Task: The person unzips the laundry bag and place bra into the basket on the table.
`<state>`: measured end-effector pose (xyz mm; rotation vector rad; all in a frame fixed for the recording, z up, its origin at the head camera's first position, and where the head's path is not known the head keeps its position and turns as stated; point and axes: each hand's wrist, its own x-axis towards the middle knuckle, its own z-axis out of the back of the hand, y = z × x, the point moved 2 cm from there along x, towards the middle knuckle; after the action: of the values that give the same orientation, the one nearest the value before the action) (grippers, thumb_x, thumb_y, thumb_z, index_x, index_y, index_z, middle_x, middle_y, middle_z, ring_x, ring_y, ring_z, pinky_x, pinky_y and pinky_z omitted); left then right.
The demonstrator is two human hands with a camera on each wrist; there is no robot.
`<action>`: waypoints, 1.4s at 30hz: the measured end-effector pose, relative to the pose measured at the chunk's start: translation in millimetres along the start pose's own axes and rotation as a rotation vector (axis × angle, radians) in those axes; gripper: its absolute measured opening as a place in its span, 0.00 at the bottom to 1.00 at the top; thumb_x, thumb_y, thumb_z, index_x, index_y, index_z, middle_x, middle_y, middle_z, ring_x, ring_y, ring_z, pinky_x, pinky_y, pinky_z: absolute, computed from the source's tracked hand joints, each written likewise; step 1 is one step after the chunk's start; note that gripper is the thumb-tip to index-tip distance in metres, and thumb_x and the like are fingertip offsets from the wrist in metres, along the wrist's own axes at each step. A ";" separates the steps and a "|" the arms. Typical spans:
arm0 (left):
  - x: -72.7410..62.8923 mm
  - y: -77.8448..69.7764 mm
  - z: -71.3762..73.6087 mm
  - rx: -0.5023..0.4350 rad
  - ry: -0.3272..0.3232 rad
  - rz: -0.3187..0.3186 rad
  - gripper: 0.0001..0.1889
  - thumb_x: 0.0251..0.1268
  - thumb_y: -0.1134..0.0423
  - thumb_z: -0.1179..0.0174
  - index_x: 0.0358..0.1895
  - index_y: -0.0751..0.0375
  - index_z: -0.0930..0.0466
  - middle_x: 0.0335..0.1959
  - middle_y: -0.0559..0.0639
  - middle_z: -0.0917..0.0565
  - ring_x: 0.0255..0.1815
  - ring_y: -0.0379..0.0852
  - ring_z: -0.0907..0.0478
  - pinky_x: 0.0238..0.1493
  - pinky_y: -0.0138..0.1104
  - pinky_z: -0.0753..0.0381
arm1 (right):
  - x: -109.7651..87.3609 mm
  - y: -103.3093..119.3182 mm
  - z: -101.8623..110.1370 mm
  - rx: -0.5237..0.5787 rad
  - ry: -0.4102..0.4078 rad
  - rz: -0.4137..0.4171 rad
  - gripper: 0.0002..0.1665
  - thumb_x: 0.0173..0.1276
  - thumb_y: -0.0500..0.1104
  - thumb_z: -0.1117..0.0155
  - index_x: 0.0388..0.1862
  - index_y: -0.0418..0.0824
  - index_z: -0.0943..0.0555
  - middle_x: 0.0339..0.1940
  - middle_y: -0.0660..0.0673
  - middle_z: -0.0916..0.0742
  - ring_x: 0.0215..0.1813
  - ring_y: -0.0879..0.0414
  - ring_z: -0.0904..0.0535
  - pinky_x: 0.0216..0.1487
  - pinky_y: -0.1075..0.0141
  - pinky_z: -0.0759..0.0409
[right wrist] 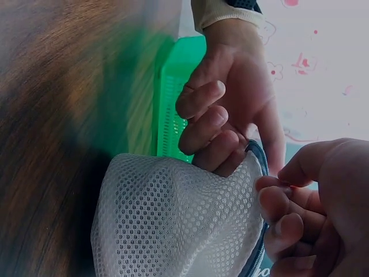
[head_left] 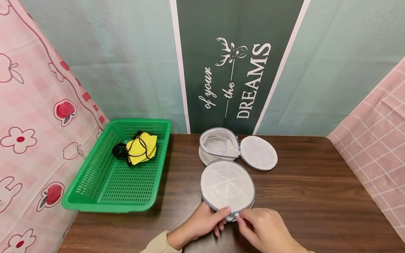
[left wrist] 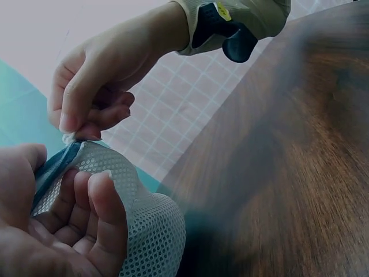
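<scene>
A round white mesh laundry bag point(head_left: 227, 184) with a grey zippered rim is held near the table's front edge, its lid side facing up. My left hand point(head_left: 207, 219) grips the near rim, thumb on top and fingers curled beneath the mesh. Right beside that thumb, my right hand point(head_left: 264, 228) pinches the small white zipper pull point(head_left: 237, 214) between thumb and forefinger. The left wrist view shows the pull point(left wrist: 69, 138) at the end of the blue-grey zipper. In the right wrist view the mesh side point(right wrist: 167, 213) bulges under the rim.
Behind the held bag stands a second mesh laundry bag point(head_left: 210, 156), unzipped, its round lid point(head_left: 258, 153) folded out to the right on the brown table point(head_left: 316, 196). At left, a green basket point(head_left: 155, 191) contains yellow pieces point(head_left: 148, 144) with black cords.
</scene>
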<state>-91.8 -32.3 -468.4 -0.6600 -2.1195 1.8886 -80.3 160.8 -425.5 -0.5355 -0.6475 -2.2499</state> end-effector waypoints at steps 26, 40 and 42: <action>-0.9 0.2 2.9 -0.136 -0.032 0.073 0.10 0.75 0.63 0.41 0.45 0.69 0.26 0.21 0.48 0.24 0.20 0.36 0.28 0.16 0.26 0.22 | -0.1 -3.0 -2.8 -0.030 0.001 0.019 0.21 0.50 0.40 0.31 0.18 0.59 0.34 0.18 0.67 0.40 0.23 0.77 0.46 0.22 0.84 0.50; -0.3 0.1 3.2 -0.126 -0.031 0.089 0.10 0.75 0.64 0.41 0.44 0.69 0.25 0.22 0.48 0.24 0.20 0.36 0.28 0.16 0.26 0.21 | -1.0 -8.2 1.5 -0.066 0.007 0.001 0.21 0.50 0.41 0.31 0.18 0.60 0.35 0.18 0.68 0.40 0.22 0.76 0.47 0.21 0.83 0.50; -0.5 0.1 3.3 -0.127 -0.032 0.092 0.10 0.75 0.63 0.41 0.44 0.69 0.25 0.22 0.48 0.24 0.20 0.36 0.28 0.17 0.26 0.21 | -1.4 -9.2 2.0 -0.070 0.006 0.000 0.21 0.50 0.41 0.31 0.18 0.60 0.35 0.19 0.68 0.41 0.22 0.76 0.47 0.21 0.83 0.51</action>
<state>-92.9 -35.5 -469.0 -0.7713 -2.2808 1.8338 -85.8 168.4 -427.4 -0.5627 -0.5669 -2.2807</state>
